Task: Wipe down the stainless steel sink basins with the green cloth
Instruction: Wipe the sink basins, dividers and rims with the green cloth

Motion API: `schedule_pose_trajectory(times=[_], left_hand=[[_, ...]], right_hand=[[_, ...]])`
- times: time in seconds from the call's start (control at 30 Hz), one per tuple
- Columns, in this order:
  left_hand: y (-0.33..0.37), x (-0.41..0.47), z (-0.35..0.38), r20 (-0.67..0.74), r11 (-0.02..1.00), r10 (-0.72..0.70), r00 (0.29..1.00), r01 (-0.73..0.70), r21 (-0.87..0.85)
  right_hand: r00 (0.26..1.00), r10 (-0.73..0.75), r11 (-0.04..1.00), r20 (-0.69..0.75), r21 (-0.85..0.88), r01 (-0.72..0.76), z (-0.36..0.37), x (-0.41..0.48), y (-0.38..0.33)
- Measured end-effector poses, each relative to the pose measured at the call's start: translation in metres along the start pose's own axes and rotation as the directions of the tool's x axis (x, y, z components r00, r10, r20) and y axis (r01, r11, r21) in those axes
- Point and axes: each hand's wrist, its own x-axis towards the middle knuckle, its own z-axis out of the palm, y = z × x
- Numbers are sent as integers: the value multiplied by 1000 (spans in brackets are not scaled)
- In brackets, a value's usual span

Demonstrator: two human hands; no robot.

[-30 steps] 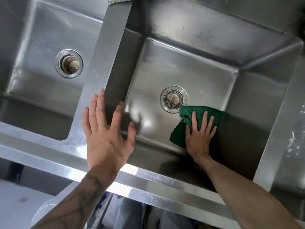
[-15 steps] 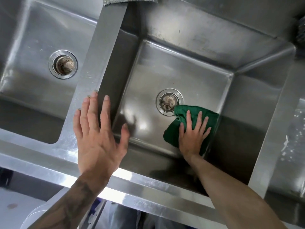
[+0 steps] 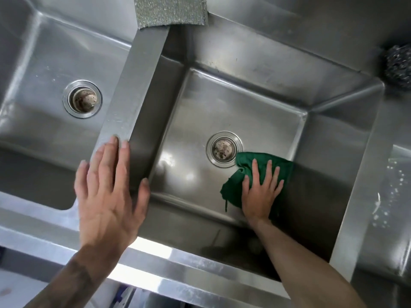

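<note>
The crumpled dark green cloth [image 3: 243, 162] lies on the floor of the right stainless steel basin [image 3: 262, 103], in the near right part, and its left edge now touches the ring of the round metal drain [image 3: 223, 149]. One second ago this edge was just beside the ring, so the cloth has moved a little toward the drain. The right hand [image 3: 261, 191] stays flat on top of the cloth, fingers straight and spread, pressing it down without curling around it.

The left hand [image 3: 109, 192] is over the near end of the steel divider [image 3: 135, 81] between the two basins. It holds nothing, and its fingers are straight. They are now closer together than before, only the thumb stands out over the right basin. Whether the palm touches the steel, I cannot tell.

At the far end of the divider, more of the silver scouring pad [image 3: 172, 12] shows now, and a grey steel wool ball [image 3: 398, 67] appears on the surface at the right.
</note>
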Motion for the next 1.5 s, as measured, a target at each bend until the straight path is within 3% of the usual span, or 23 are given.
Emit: schedule_pose_trajectory(times=[0.1,0.23,0.5,0.73,0.97,1.1,1.17,1.23,1.3,1.4,1.5], left_hand=[[-4,2,4,-10,1000,-23,1000,23,-14],[-5,3,7,-9,999,-6,1000,6,-32],[-4,3,7,3,998,-12,1000,12,-62],[-4,4,8,-1,998,-2,1000,2,-63],[-3,4,8,25,997,-14,1000,16,-73],[-5,4,9,14,999,12,1000,-11,-47],[-5,4,9,3,998,14,1000,-14,-54],[-4,4,9,9,999,3,1000,-2,-52],[-4,4,8,23,999,-11,1000,12,-52],[-4,5,8,21,999,-7,1000,8,-41],[-3,5,9,-1,999,-2,1000,2,-40]], right_hand=[[995,48,999,-92,20,-47,0,42,-15],[989,92,995,-114,34,-89,-9,100,-25],[993,87,996,-80,23,-86,-8,43,-20],[973,185,982,-138,73,-176,-16,159,-43],[988,90,995,-124,47,-84,-15,111,-19],[924,368,926,-107,137,-353,-18,152,-64],[887,446,884,-118,209,-417,-16,163,-94],[913,386,905,-133,245,-347,-12,164,-122],[969,224,958,-100,205,-200,-7,156,-137],[998,20,989,-63,150,-10,-11,156,-114],[995,25,992,-94,129,-12,-20,157,-66]])
